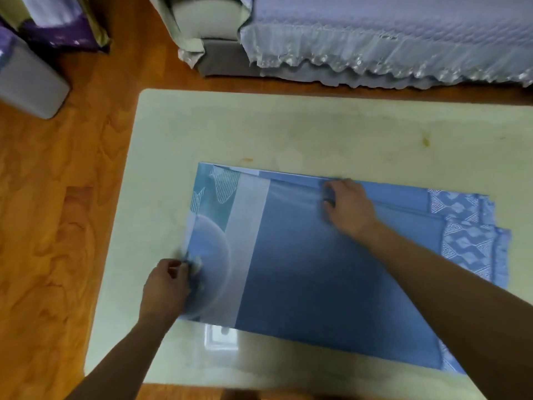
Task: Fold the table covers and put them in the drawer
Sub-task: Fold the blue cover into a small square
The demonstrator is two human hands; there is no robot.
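A blue table cover (pixel 331 269), folded into a layered rectangle, lies flat on the pale table (pixel 288 131). Its left end shows a light printed pattern and its right end a white geometric border. My left hand (pixel 167 287) pinches the cover's left edge between thumb and curled fingers. My right hand (pixel 346 204) is at the far edge near the middle, fingers curled around the fold there. No drawer is in view.
A sofa with a lilac ruffled cover (pixel 389 44) stands beyond the table's far edge. A grey bin (pixel 28 82) and purple bags (pixel 60 24) sit on the wooden floor (pixel 57 212) at far left.
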